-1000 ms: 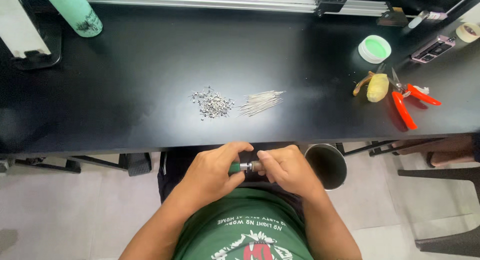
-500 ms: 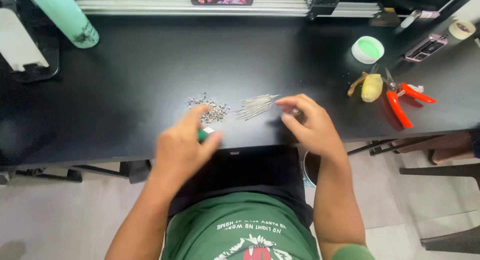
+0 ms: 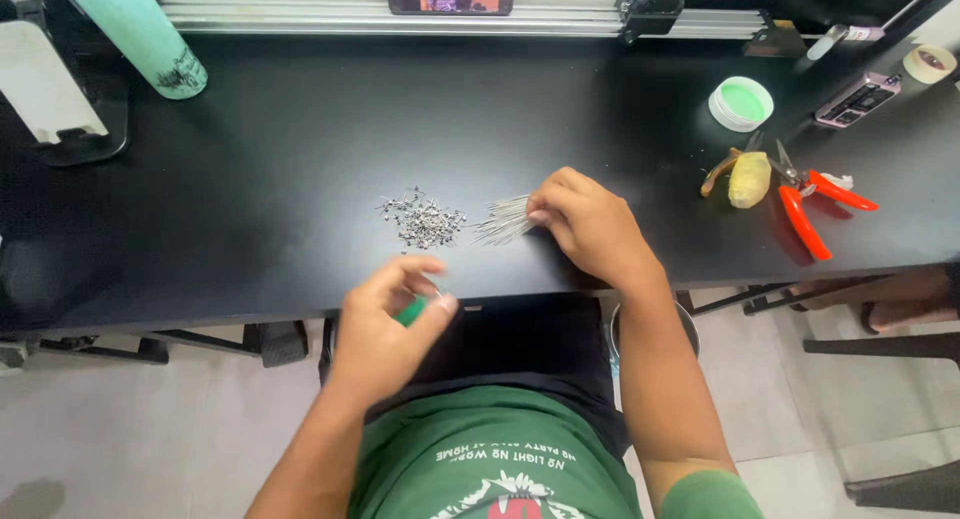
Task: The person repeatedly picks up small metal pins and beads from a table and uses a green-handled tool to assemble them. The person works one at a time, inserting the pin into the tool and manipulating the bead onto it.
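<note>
Left hand [image 3: 385, 329] held just off the near edge of the black desk [image 3: 300, 159], fingers [image 3: 420, 267] clamped on a small green piece [image 3: 410, 310]. Right hand [image 3: 592, 224] resting on the desk, fingertips together on the bundle of thin metal pins [image 3: 503, 219], just beside the pile of tiny grey parts [image 3: 422, 220].

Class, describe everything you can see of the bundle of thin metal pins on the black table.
The pins are thin, straight, silvery wires, apparently metal, lying flat in a loose fan on the black table near its front edge. Right of a heap of small grey parts, apart from it. The right hand rests on their right ends, fingertips touching them.
</note>
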